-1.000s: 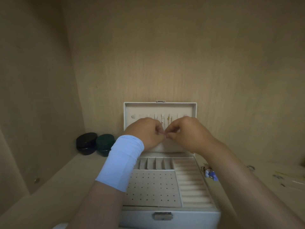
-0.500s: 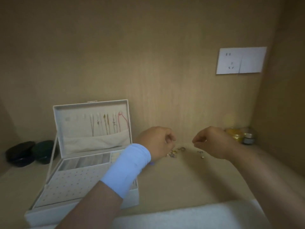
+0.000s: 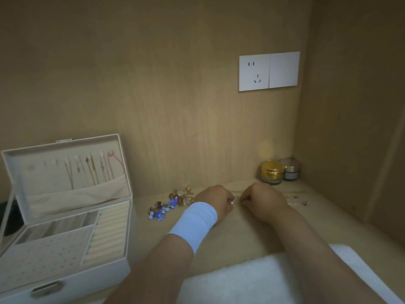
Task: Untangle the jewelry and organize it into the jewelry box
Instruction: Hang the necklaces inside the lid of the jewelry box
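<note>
Toward the back edge of the pale wooden bench (image 3: 232, 238), left hand (image 3: 215, 204) pinches a small silvery jewellery piece (image 3: 232, 202), right hand (image 3: 262, 200) curled alongside, grip not discernible; judged step: untangling, next needs gentle separation, then transfer to the open white jewelry box (image 3: 87, 279) at the front-left corner.

Two hands are in view, the left hand (image 3: 215, 202) and the right hand (image 3: 262, 200), with one wristband (image 3: 192, 224) on the left wrist. One silver piece (image 3: 232, 202) sits at the left hand's fingertips. One jewelry box (image 3: 92, 277) stands open, with about five chains (image 3: 92, 172) hanging in its lid, too fine to count surely. One heap of beads (image 3: 168, 205) lies on the tabletop (image 3: 230, 238), too tangled to number. There are two jars, one gold jar (image 3: 271, 172) and one grey jar (image 3: 291, 172). There is one socket plate (image 3: 269, 71) and one towel (image 3: 252, 279).
</note>
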Tool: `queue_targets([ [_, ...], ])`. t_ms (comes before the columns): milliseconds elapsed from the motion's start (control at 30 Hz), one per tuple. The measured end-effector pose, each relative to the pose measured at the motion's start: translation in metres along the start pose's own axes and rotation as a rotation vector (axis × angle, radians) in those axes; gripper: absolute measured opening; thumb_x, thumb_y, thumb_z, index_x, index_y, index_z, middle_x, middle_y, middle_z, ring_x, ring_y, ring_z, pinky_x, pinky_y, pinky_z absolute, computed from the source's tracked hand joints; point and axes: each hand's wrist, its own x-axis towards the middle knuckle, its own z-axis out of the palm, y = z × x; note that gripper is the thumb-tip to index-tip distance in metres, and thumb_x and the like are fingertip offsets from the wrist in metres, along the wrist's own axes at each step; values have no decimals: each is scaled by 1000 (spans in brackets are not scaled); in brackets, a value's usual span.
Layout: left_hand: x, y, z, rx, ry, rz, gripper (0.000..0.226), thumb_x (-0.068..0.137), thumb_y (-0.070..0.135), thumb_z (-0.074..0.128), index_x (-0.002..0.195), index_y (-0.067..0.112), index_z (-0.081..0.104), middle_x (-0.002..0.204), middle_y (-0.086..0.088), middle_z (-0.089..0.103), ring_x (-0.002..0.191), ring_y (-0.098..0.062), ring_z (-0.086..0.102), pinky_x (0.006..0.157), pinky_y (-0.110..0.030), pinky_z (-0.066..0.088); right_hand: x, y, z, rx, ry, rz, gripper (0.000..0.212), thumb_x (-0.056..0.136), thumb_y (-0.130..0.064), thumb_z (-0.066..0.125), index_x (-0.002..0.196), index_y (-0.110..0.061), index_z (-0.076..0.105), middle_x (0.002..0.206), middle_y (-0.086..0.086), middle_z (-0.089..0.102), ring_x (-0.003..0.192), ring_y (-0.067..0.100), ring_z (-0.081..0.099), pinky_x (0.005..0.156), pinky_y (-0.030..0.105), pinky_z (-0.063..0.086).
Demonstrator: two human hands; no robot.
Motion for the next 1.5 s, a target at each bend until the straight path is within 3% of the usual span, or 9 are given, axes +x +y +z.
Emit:
queue_targets([
  [133,7,-3,8,13,32,-17,16,86,18,58,83,24,73,93,-3,66,96,-26,66,85,-34,55,0,-3,2,7,14,-4,17,90,-29,62,96,-31,77,107,-7,71,99,18,64,78,27,49],
  [233,7,-3,10,76,85,-14,20,88,14,54,91,18,73,96,-4,65,90,-24,63,79,-31,54,0,-7,4,32,6,-18,16,89,-29,62,93,-31,78,103,-7,72,94,18,64,78,30,52],
  [400,4,-7,17,210,100,21,20,98,13,45,108,9,61,112,-10,55,105,-30,55,83,-45,51,-5,-14,2,51,-5,-91,17,87,-41,67,99,-35,77,106,-12,73,101,14,65,81,28,50],
  [633,-23,-21,-12,-101,169,-25,17,97,15,45,101,10,61,101,-6,64,97,-25,60,78,-35,46,-5,-29,13,269,-21,-123,15,89,-33,66,83,-24,76,82,-9,72,82,13,65,75,29,51],
  [767,-51,-43,-35,-194,248,20,14,96,21,49,100,21,63,101,4,63,92,-16,58,84,-30,46,-12,-58,16,579,-109,-185,22,94,-25,64,73,-18,68,68,-10,66,66,5,57,71,29,46],
  [933,-86,-72,-66,-394,347,40,13,96,18,55,98,25,66,79,9,63,57,2,58,56,-12,43,-28,-101,1,1003,-227,-159,13,97,-8,60,86,-6,66,60,6,60,49,16,52,50,21,44],
  [1100,-116,-100,-101,-464,413,56,14,96,18,58,98,24,71,78,14,65,72,4,58,73,-17,44,-31,-148,-24,1060,-253,-169,12,95,-16,62,89,-7,67,58,0,59,45,14,47,42,22,32],
  [1233,-146,-127,-133,-467,530,79,18,97,15,56,98,23,72,78,19,64,73,10,57,67,-7,40,-25,-195,-44,1131,-298,-224,11,96,-20,62,91,-12,68,64,1,58,46,13,44,43,22,26],
  [1500,-192,-203,-179,-518,710,15,18,90,12,67,90,30,70,71,12,65,63,-2,57,61,-13,45,-18,-303,-60,1052,-381,-387,14,97,-18,58,89,-15,70,68,2,59,49,12,43,43,22,25],
])
